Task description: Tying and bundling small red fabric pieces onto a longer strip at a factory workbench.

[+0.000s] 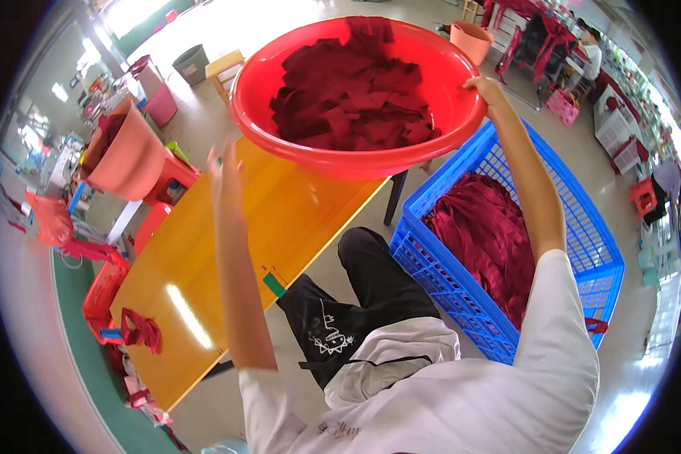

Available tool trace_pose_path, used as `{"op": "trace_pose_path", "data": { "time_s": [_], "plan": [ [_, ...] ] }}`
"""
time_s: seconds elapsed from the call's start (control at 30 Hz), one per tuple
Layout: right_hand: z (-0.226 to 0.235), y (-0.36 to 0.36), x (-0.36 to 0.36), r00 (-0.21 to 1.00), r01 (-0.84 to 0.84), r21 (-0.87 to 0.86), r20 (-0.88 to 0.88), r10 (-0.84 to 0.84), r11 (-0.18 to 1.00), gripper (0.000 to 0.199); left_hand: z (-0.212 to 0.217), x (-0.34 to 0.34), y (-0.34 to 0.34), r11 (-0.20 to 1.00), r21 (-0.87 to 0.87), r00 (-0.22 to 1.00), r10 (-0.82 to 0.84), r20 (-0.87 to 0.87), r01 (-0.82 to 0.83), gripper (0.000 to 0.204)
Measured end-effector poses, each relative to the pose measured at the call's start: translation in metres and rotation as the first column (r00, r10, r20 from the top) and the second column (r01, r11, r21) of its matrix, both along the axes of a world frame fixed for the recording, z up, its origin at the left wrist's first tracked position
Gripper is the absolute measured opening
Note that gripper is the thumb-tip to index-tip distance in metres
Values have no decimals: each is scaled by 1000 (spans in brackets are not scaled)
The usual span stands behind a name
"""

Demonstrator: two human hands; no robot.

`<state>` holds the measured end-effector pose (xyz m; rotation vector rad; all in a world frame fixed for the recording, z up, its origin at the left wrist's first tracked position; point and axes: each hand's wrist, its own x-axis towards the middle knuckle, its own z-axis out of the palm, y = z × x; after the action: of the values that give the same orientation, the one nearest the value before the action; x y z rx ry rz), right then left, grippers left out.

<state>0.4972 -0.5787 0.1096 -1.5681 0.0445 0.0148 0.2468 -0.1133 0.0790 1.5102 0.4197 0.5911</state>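
Note:
A large red plastic basin (272, 144) holds a pile of dark red fabric pieces (352, 98). It is at the far end of the wooden table (280, 197), tilted a little toward me. My right hand (486, 91) grips the basin's right rim, with the arm stretched over a blue crate. To the left of the basin, my left hand (228, 170) is raised over the table, its fingers stretched out and blurred by motion. Nothing shows in that hand, and it looks apart from the rim.
The blue slatted crate (461, 299) at my right holds shiny dark red fabric (486, 238). A scrap of red cloth (140, 331) lies at the table's left end. Beyond the table stand an orange tub (132, 155) and a wooden stool (223, 72). A person (589, 57) sits at the far right.

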Motion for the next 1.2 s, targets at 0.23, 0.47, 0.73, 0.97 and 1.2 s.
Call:
{"op": "trace_pose_path", "data": {
  "time_s": [0.23,0.47,0.73,0.97,1.2],
  "plan": [
    [-7,-18,-37,978,106,-40,186,-97,994,31,14,77,-8,975,-215,997,-63,-34,54,43],
    [45,-1,-95,754,268,-62,635,-169,961,35,-47,42,-37,915,-360,930,-44,365,184,47],
    [74,6,-55,807,235,-88,573,-144,968,37,-61,102,-33,921,-383,942,65,329,70,29],
    [63,0,-70,780,317,-41,580,-236,947,36,-65,104,-39,937,-349,910,122,397,26,29],
    [61,4,-58,694,393,-119,689,-210,912,32,-69,111,-39,918,-385,923,62,379,97,26]
  ]
}}
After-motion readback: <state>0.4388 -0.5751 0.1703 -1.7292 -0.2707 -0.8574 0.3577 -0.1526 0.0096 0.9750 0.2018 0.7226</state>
